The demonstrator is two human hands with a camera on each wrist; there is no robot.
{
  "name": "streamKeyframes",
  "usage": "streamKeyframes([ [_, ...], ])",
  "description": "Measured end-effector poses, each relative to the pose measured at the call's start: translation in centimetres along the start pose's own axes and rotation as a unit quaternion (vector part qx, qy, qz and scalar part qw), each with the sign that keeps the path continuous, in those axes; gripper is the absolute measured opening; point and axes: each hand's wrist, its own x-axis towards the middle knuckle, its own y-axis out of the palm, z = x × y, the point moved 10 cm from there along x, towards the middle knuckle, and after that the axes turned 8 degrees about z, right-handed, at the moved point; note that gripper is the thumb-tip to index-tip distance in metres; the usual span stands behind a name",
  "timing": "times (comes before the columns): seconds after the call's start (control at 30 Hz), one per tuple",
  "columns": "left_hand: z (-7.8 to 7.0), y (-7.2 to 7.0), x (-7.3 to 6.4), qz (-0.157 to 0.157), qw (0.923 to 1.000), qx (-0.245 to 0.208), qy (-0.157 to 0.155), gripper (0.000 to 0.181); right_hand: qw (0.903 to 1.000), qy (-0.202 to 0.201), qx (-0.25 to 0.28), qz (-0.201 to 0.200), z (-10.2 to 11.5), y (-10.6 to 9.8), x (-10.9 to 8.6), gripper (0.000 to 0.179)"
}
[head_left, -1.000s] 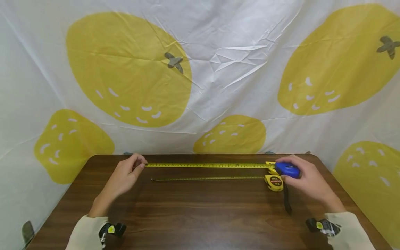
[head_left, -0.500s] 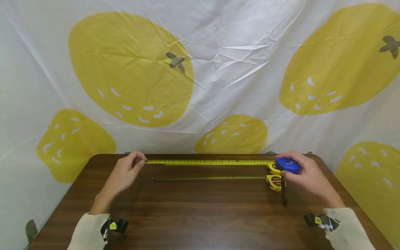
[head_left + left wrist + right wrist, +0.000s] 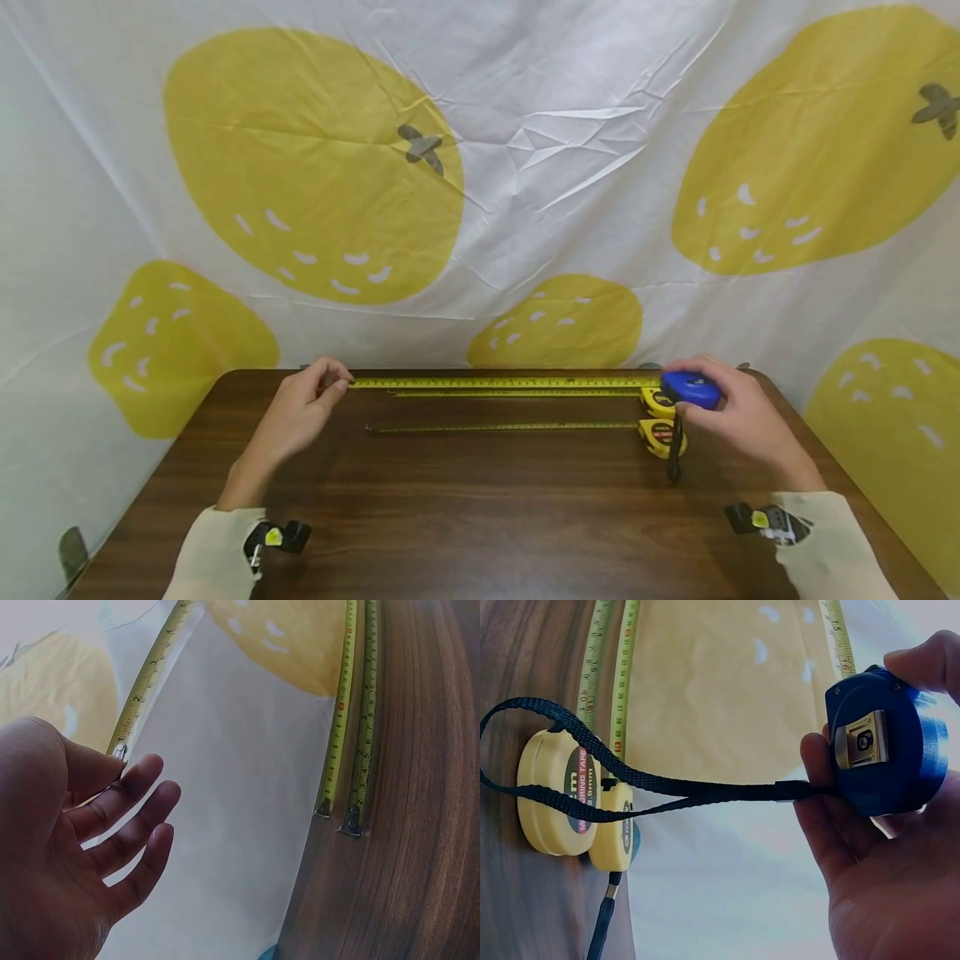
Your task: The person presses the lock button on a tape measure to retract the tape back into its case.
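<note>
My left hand [image 3: 300, 412] pinches the metal hook [image 3: 120, 752] at the end of a yellow tape blade [image 3: 487, 383] between thumb and index finger; the other fingers are loosely bent. That blade runs straight to a blue tape measure [image 3: 692, 391], gripped by my right hand [image 3: 738, 417]. From its case dangles a black wrist strap [image 3: 735, 791]. Below the held tape, a front yellow tape measure [image 3: 662, 439] and a rear yellow tape measure [image 3: 657, 404] stand on the table, their blades drawn out leftward, roughly parallel. The right hand's fingers are partly hidden behind the blue case.
The brown wood-grain table [image 3: 480, 517] has rounded far corners. Right behind its far edge hangs a white cloth [image 3: 360, 333] printed with big yellow fruit. A dark strap [image 3: 602, 922] hangs from the rear yellow tape measure.
Both hands have shifted slightly away toward the far edge and up with the stretched blue tape measure. The rear yellow tape's blade, covered before, now shows below the held blade.
</note>
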Motion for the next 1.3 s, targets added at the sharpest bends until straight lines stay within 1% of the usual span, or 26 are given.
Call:
streamKeyframes([
  [0.17,0.0,-0.04,-0.09,0.0,1.0,-0.006,-0.005,0.007,0.9999,0.01,0.004,0.004,-0.18,-0.01,0.09,0.05],
  [0.37,0.03,0.12,-0.29,0.006,0.9998,-0.012,-0.011,0.007,0.9997,0.021,-0.005,0.007,-0.57,0.02,0.08,0.051],
  [0.53,0.17,0.13,-0.31,0.006,0.9998,-0.013,-0.013,0.007,0.9998,0.018,-0.007,0.007,-0.44,0.13,0.08,0.05],
  [0.83,0.15,0.05,-0.22,0.003,0.9999,-0.009,-0.009,0.007,0.9996,0.02,0.002,0.021,-0.35,0.58,-0.07,0.047],
  [1.17,-0.01,0.14,-0.27,0.005,1.0,-0.005,-0.004,0.006,0.9999,0.008,-0.001,0.008,-0.31,0.37,-0.26,0.048],
  [1.3,-0.09,0.2,-0.35,0.01,0.9999,-0.004,-0.006,0.006,0.9999,0.007,0.0,0.01,-0.41,0.44,-0.27,0.048],
])
